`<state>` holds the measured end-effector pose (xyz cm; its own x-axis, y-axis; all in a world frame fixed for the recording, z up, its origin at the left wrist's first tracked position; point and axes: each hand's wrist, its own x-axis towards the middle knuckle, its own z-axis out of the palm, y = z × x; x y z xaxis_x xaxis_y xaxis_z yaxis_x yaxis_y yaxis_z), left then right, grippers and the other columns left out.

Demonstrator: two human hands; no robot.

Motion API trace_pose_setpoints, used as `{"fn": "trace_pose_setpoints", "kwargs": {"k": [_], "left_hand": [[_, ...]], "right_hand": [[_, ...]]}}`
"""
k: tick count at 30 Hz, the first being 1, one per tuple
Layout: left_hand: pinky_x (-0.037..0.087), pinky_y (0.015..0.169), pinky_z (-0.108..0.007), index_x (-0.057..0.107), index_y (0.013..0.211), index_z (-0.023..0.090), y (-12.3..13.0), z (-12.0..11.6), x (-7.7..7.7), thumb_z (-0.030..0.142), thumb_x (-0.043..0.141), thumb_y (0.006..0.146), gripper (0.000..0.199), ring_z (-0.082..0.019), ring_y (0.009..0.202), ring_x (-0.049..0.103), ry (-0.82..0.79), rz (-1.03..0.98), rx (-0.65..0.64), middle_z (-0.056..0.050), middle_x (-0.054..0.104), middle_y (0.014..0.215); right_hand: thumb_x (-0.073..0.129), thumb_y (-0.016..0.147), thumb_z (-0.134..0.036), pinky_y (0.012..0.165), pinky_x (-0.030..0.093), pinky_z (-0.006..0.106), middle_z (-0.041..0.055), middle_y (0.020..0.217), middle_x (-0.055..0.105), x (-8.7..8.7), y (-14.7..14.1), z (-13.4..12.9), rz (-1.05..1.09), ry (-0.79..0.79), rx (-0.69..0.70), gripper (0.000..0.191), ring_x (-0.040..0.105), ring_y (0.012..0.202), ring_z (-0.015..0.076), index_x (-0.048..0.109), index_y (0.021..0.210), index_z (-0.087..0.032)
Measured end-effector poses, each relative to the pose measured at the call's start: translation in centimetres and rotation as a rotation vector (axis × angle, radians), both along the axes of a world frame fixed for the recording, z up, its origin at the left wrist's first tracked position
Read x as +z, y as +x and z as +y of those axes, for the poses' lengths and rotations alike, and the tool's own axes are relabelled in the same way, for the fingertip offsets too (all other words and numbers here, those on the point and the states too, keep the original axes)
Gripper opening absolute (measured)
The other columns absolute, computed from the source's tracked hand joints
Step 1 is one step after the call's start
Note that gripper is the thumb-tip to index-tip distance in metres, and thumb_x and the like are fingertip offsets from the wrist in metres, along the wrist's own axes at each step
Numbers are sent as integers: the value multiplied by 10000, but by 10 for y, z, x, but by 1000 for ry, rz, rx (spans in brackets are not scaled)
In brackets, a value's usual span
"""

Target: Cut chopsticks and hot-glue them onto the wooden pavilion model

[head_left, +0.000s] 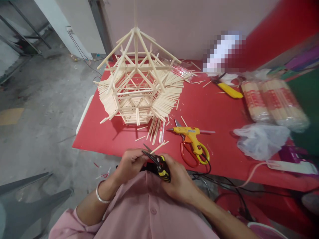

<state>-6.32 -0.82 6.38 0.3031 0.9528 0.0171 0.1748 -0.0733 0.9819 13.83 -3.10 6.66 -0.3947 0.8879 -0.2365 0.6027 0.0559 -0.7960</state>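
Observation:
My right hand [178, 179] is wrapped around black-and-yellow snips [163, 169], their narrow blades parted and pointing left. Pinched fingers of my left hand [131, 165] are close to the blade tips, in line with thin wooden sticks [159, 147] that pass beside the blades; the fingertips are partly hidden. Beyond both hands stands a lantern-like frame of glued sticks [136, 69], with a pointed top and fanned rows of sticks around its base. Loose sticks [153, 129] lie in front of it.
On the red table [219, 149] lie a yellow glue gun [190, 134], scissors [189, 156] under it, and a yellow-handled tool [229, 90]. Wrapped stick bundles [281, 103] and a clear plastic bag [261, 139] are at right. Black cables [224, 182] hang along the near edge.

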Motion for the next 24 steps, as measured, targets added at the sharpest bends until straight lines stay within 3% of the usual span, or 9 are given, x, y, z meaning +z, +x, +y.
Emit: {"fn": "trace_pose_setpoints", "kwargs": {"k": [3,8,13,18,24], "left_hand": [[444,512,-180,678,709,130,0,0,-2,222,518,918,279,-96,515,546,1,22,37,-5,614,570],[489,576,-218,688,684,138,-1,2,0,247,544,908,287,-132,581,603,76,45,101,-44,664,623],[475,545,-223,705,699,142,-3,3,3,270,565,897,274,-126,543,574,40,38,98,-37,641,588],[359,403,-179,705,771,139,-6,5,3,336,579,893,263,-63,408,438,-204,-146,1,11,569,548],[162,279,-161,688,773,124,-15,9,-4,459,742,757,339,-17,294,283,-743,-481,-168,42,501,484]], "right_hand": [[545,631,-93,717,492,313,35,939,657,1,0,2,-39,-45,25,498,639,859,217,511,1113,-216],[569,670,-113,923,479,366,80,1197,615,3,3,5,66,-11,53,638,603,1093,233,449,1287,-224],[564,660,-112,968,463,400,95,1239,590,8,4,5,52,-48,60,647,586,1130,243,455,1290,-217],[567,658,-130,951,468,416,91,1208,605,11,-1,4,7,-18,35,643,592,1107,251,459,1285,-227],[586,653,-128,973,457,418,84,1192,610,11,-1,4,31,21,73,655,589,1112,245,463,1289,-225]]}}
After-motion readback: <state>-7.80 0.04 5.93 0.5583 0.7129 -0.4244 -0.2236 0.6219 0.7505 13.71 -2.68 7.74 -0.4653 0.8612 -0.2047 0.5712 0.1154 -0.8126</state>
